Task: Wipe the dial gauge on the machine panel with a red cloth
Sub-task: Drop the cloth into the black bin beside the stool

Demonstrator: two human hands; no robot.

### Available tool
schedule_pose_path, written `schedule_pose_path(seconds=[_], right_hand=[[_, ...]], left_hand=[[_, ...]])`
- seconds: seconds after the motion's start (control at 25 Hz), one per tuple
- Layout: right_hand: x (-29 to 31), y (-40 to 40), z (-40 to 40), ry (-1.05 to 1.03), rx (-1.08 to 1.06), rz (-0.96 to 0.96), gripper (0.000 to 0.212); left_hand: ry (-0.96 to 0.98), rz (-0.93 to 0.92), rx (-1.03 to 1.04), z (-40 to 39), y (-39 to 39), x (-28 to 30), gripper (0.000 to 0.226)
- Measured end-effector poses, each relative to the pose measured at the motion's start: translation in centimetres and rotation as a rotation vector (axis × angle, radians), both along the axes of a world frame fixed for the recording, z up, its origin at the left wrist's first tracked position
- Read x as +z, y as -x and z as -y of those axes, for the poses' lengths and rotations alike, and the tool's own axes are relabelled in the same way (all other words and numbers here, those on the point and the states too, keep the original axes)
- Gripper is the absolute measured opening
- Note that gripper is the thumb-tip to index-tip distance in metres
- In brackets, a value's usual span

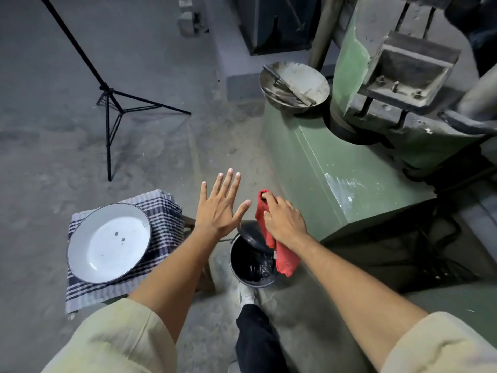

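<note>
My right hand grips a red cloth, which hangs folded below my palm, over a black bucket. My left hand is held flat beside it with fingers spread and nothing in it. The green machine stands to the right of both hands. No dial gauge or panel shows in this view.
A white enamel basin rests on a checked cloth over a stool at the left. A metal bowl of tools sits on the machine base. A black tripod stands on the concrete floor. My shoe is by the bucket.
</note>
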State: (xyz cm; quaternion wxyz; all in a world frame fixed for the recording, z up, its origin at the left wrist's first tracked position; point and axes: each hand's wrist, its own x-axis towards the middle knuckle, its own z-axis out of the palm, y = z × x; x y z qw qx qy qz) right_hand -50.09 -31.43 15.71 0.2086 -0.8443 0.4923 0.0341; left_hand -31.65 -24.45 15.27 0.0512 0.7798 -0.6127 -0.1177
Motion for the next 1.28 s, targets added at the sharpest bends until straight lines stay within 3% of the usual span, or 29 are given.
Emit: schedule_pose_path(seconds=[0.48, 0.68, 0.88, 0.96, 1.12, 1.2, 1.28], right_hand=[[-16.6, 0.3, -2.0, -0.323, 0.06, -0.15, 0.051], [-20.7, 0.0, -1.0, -0.476, 0.087, -0.221, 0.048], [-22.7, 0.4, -2.4, -0.327, 0.228, -0.285, 0.047], [-23.6, 0.2, -3.0, -0.256, 0.123, -0.242, 0.057], [-23.2, 0.1, -1.7, -0.042, -0.313, -0.118, 0.108], [-22.0, 0.0, 0.2, 0.112, -0.523, 0.052, 0.092], [-20.8, -0.5, 2.2, 0.237, -0.687, 0.35, 0.039]], left_hand=[[-0.165, -0.047, 0.0, -2.4, -0.3, -12.7, 0.081], [-0.19, -0.022, -0.001, -2.6, -2.4, -14.4, 0.083], [-0.172, -0.024, 0.016, -2.5, -2.9, -14.9, 0.084], [-0.183, -0.029, 0.029, -2.7, -3.2, -15.8, 0.084], [-0.194, -0.035, 0.055, -4.0, -2.9, -17.1, 0.084], [-0.187, -0.043, 0.062, -4.3, -2.5, -17.4, 0.085], [-0.185, -0.066, 0.072, -4.0, -2.2, -17.8, 0.086]])
